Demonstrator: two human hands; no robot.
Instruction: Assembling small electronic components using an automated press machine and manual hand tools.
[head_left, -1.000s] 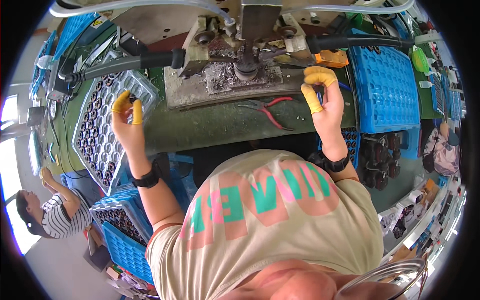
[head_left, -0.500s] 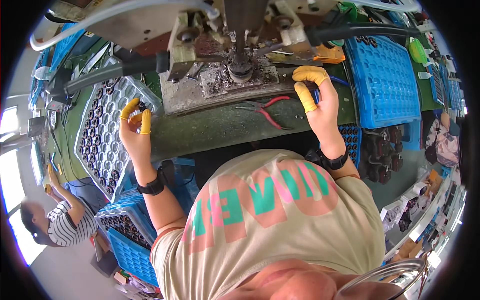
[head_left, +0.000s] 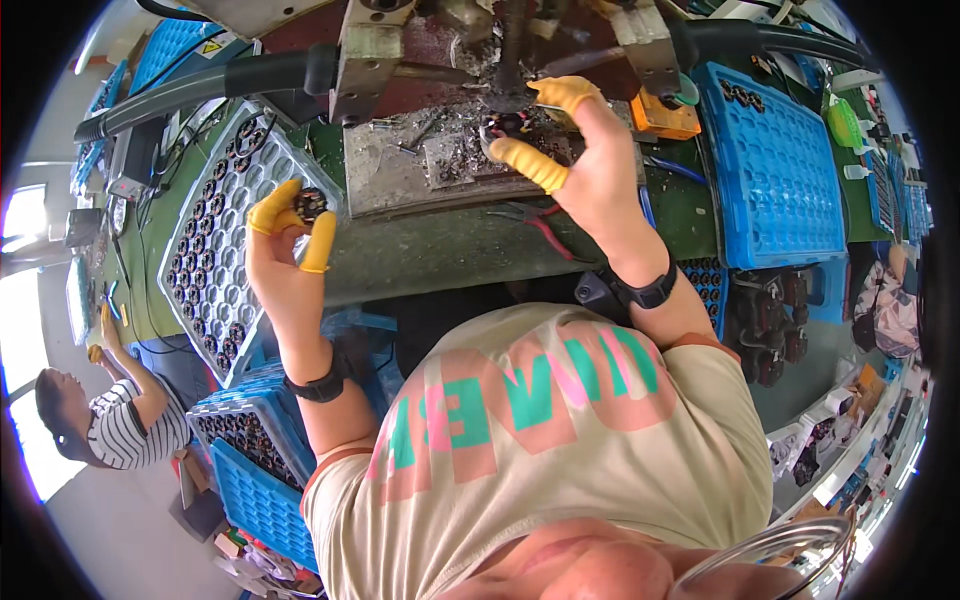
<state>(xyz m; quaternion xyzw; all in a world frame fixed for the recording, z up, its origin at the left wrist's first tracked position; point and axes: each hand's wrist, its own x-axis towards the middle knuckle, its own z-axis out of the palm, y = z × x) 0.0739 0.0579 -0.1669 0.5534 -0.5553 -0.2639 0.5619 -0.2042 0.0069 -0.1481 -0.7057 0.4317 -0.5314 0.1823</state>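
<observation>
My left hand [head_left: 283, 240], in yellow finger cots, pinches a small dark round part [head_left: 311, 205] with coppery bits, like a wound motor core, beside the tray. My right hand [head_left: 600, 165] reaches to the machine's metal base [head_left: 385, 180]. Its yellow-covered thumb and finger close around a similar round part [head_left: 508, 126] beneath the machine's vertical spindle [head_left: 512, 60]. The spindle's tip partly hides that part. Metal chips lie scattered over the base.
A clear tray [head_left: 215, 300] of round parts lies at left. Red-handled pliers [head_left: 545, 232] rest before the base. An orange box [head_left: 665, 117] and blue tray [head_left: 775, 180] are at right. Black hoses [head_left: 250, 72] flank the machine. Another person [head_left: 130, 420] works at far left.
My right hand has moved left and forward from beside the base to the part under the spindle. My left hand has shifted slightly right, its round part now turned more into view.
</observation>
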